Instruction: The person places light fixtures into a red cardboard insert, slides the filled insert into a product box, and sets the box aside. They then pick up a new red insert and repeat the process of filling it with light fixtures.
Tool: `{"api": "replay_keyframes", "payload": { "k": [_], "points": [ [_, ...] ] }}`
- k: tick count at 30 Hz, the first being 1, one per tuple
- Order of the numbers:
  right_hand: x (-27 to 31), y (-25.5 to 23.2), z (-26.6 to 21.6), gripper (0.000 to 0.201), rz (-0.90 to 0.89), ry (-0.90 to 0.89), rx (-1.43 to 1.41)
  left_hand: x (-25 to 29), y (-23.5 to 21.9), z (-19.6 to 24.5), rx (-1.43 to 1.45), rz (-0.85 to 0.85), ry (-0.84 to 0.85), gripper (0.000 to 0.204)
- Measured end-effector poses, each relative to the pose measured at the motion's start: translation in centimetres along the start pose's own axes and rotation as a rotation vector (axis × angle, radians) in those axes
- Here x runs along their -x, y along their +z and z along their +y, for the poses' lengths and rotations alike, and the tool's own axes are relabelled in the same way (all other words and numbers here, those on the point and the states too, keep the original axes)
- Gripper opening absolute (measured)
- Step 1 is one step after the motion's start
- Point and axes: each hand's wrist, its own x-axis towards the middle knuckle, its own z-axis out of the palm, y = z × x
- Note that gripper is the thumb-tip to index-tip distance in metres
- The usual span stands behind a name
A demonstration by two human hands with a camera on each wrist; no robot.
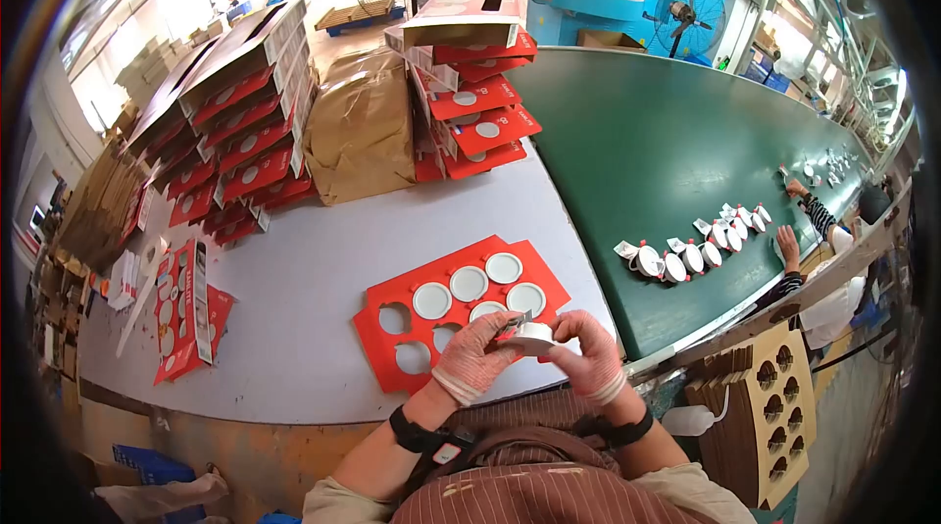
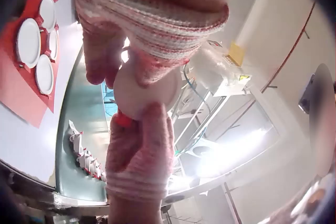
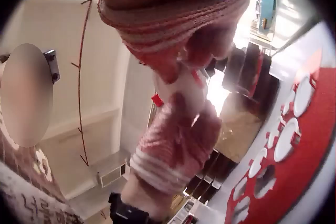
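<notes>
In front of the body, a white round disc-shaped fitting (image 1: pixel 536 333) with red tabs is held between both hands. My left hand (image 1: pixel 470 357), in a pinkish knit glove, grips it from the left, close to a small grey and red piece on its top. From the other side my right hand (image 1: pixel 592 359), gloved alike, pinches its edge. The wrist views show thumbs lying on the white face (image 2: pixel 139 95). Just beyond the hands lies a red card (image 1: pixel 385 373) with round cut-outs; several hold white discs (image 1: pixel 469 284), and others at its left are bare holes (image 1: pixel 413 357).
Stacked red and white cartons (image 1: pixel 480 98) and a brown wrapped parcel (image 1: pixel 361 127) stand at the back. A folded red carton (image 1: pixel 186 313) lies left. On the right, a green conveyor belt (image 1: pixel 608 171) carries a row of white fittings (image 1: pixel 692 256); another person's hands (image 1: pixel 787 248) reach over it.
</notes>
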Motion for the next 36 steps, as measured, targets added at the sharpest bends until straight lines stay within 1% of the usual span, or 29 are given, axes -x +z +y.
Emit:
{"api": "replay_keyframes", "payload": {
  "k": [1, 3, 4, 5, 6, 7, 8, 9, 11, 12, 13, 15, 16, 17, 19, 20, 21, 23, 24, 25, 27, 28, 29, 31, 32, 33, 35, 36],
  "points": [
    [-0.4, -0.3, -1.4, 0.018, -0.038, -0.018, -0.039, 0.4, -0.4, 0.8, 0.003, 0.004, -0.004, 0.045],
    [-1.2, -1.0, -3.3, 0.018, -0.114, -0.054, 0.137, 1.0, -0.8, 1.7, -0.166, -0.057, 0.041, 0.044],
    [-2.1, -0.9, -4.4, 0.018, -0.166, -0.141, 0.235, 1.3, -0.9, 1.4, -0.105, -0.086, 0.048, 0.048],
    [-2.5, -0.8, -4.7, 0.018, -0.162, -0.141, 0.236, 1.5, -0.8, 1.1, -0.105, -0.09, 0.049, 0.048],
    [-2.8, -0.7, -4.9, 0.014, -0.29, 0.047, 0.103, 1.6, -0.8, 0.8, -0.222, -0.08, 0.213, 0.052],
    [-2.9, -0.5, -5.1, 0.011, -0.417, 0.234, -0.032, 1.9, -0.8, 0.5, -0.119, -0.097, 0.185, 0.057],
    [-3.0, -0.2, -5.0, 0.007, -0.443, 0.391, -0.203, 2.2, -0.7, 0.3, -0.016, -0.112, 0.156, 0.063],
    [-3.2, -0.2, -4.6, 0.007, -0.443, 0.39, -0.204, 2.5, -0.7, 0.4, -0.017, -0.113, 0.156, 0.063],
    [-3.3, -0.1, -3.5, 0.007, -0.532, 0.419, -0.209, 3.4, -0.8, 1.1, 0.287, -0.237, 0.028, 0.068],
    [-3.2, 0.1, -3.2, 0.008, -0.541, 0.436, -0.233, 3.8, -0.7, 1.3, 0.24, -0.206, 0.024, 0.063],
    [-3.1, 0.4, -3.1, 0.008, -0.545, 0.437, -0.233, 3.9, -0.8, 1.2, 0.241, -0.202, 0.022, 0.063],
    [-3.0, 1.1, -2.9, 0.008, -0.516, 0.473, -0.159, 4.0, -1.1, 1.0, 0.111, -0.3, 0.049, 0.059],
    [-2.7, 1.1, -1.9, 0.01, -0.469, 0.5, -0.26, 4.2, -1.0, 0.8, 0.048, -0.246, 0.108, 0.049],
    [-2.5, 1.2, -1.8, 0.01, -0.481, 0.501, -0.26, 4.2, -0.9, 0.9, 0.047, -0.235, 0.105, 0.049],
    [-2.3, 1.5, -1.9, 0.013, -0.212, 0.477, -0.189, 4.3, -0.7, 1.0, 0.33, -0.14, -0.161, 0.044],
    [-2.0, 1.0, -2.5, 0.019, -0.229, 0.451, -0.267, 4.2, -0.7, 0.3, 0.271, -0.104, -0.184, 0.04],
    [-1.5, 0.4, -2.2, 0.024, -0.282, 0.412, -0.2, 4.0, -0.6, -0.2, 0.273, -0.082, -0.189, 0.04],
    [-0.3, 1.3, -1.9, 0.026, -0.36, 0.387, -0.279, 3.8, -0.4, -1.1, 0.426, 0.022, -0.379, 0.037],
    [0.2, 1.8, -1.7, 0.028, -0.343, 0.359, -0.018, 3.6, -0.1, -1.6, 0.462, 0.028, -0.381, 0.04],
    [0.3, 2.1, -1.4, 0.028, -0.356, 0.362, -0.022, 3.5, 0.2, -1.9, 0.463, 0.041, -0.386, 0.04],
    [0.1, 2.8, -0.6, 0.027, -0.313, 0.347, 0.262, 3.1, 0.6, -2.2, 0.592, 0.054, -0.526, 0.043],
    [-0.1, 2.9, -0.4, 0.024, -0.301, 0.386, 0.223, 3.0, 0.3, -2.4, 0.648, 0.042, -0.583, 0.048],
    [-0.3, 3.0, -0.1, 0.024, -0.306, 0.388, 0.224, 3.1, -0.1, -2.5, 0.651, 0.047, -0.585, 0.048],
    [-0.9, 3.2, 0.4, 0.024, -0.275, 0.418, 0.204, 3.6, -1.3, -2.5, 0.465, -0.033, -0.658, 0.053],
    [-1.1, 3.2, 1.3, 0.025, -0.261, 0.448, 0.14, 4.1, -1.9, -3.5, 0.392, 0.071, -0.531, 0.064],
    [-1.5, 3.2, 2.2, 0.025, -0.263, 0.448, 0.14, 4.1, -2.8, -4.9, 0.393, 0.073, -0.532, 0.064],
    [-2.3, 3.5, 3.5, 0.026, -0.277, 0.554, 0.135, 3.9, -4.7, -7.7, 0.364, 0.458, -0.773, 0.046],
    [-2.7, 4.1, 3.4, 0.029, -0.274, 0.583, 0.119, 4.0, -5.5, -8.6, 0.365, 0.461, -0.778, 0.046]
  ]
}}
